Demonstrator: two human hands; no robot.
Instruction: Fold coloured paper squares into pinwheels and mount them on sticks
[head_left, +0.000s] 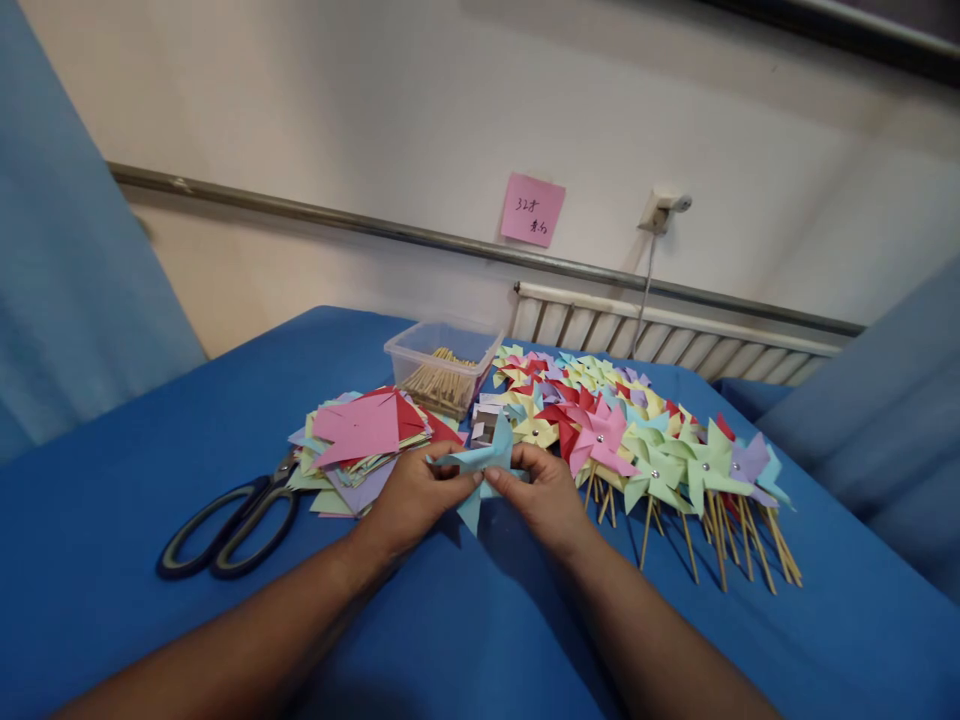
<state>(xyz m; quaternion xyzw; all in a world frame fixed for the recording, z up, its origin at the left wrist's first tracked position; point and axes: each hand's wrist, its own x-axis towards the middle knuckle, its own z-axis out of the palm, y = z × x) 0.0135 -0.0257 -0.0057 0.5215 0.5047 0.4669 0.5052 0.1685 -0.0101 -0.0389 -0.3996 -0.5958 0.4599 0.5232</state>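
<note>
Head view, frame centre: left hand (pixel 409 497) and right hand (pixel 544 497) both pinch a light-blue folded paper pinwheel (pixel 484 462), held between them, equally near, sails pointing outward.

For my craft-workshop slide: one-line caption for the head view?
Both hands fold a light-blue paper pinwheel between paper squares and finished pinwheels.
</note>
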